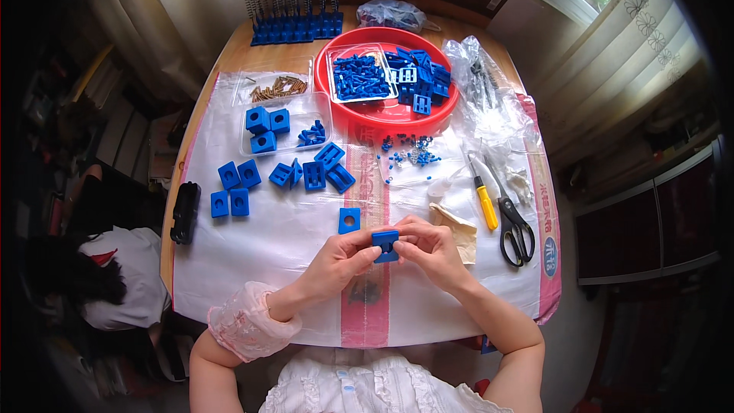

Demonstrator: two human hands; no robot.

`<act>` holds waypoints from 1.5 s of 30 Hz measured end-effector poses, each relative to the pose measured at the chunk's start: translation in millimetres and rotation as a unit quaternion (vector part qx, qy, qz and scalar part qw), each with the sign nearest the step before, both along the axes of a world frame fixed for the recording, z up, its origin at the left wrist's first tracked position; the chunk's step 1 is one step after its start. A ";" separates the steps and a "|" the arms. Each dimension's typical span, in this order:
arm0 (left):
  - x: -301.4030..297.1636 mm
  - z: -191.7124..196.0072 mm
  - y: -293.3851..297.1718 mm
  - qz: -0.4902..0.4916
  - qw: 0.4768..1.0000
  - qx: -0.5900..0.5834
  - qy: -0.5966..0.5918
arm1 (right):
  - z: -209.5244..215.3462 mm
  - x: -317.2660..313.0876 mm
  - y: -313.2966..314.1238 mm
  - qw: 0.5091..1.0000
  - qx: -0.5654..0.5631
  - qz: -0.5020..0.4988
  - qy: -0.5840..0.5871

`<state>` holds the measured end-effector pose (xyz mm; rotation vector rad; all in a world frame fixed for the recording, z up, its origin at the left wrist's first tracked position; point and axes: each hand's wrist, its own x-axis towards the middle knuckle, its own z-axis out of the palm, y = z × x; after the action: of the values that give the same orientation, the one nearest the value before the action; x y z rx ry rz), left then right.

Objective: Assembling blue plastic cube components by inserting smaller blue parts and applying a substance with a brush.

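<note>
Wooden tabletop [222, 57] under a white plastic sheet [290, 237], curtained window behind; near the front edge the left hand [340, 260] and right hand [432, 248] meet — fingers of both closed on one small blue plastic block [385, 243], lifted just clear of the sheet; a like block [349, 219] lies just beyond; scissors [514, 222] and a red bowl [382, 115] farther off; the held block looks light, stiff, smooth-sided — best pinched across its flat faces

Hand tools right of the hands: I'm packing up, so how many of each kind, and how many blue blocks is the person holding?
Scissors: 1
Yellow-handled screwdriver: 1
Blue block held between left hand and right hand: 1
Total: 3
</note>
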<state>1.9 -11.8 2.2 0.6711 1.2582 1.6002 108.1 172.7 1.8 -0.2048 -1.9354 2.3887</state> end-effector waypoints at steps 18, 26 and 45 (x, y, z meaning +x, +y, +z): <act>5.8 -2.3 0.7 -0.006 0.999 0.048 -0.008 | -8.8 3.9 -7.0 0.999 -0.009 -0.040 -0.006; 3.3 -6.8 -2.0 -0.019 0.999 0.038 0.021 | -7.5 4.0 -8.2 0.999 -0.005 -0.050 0.003; 4.2 0.1 -1.5 -0.015 0.999 0.043 0.006 | -8.3 3.6 -8.7 0.998 0.000 -0.054 0.011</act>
<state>6.0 -13.3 2.3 0.7508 1.1870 1.6357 111.6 164.0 -6.5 -0.2742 -1.8640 2.3136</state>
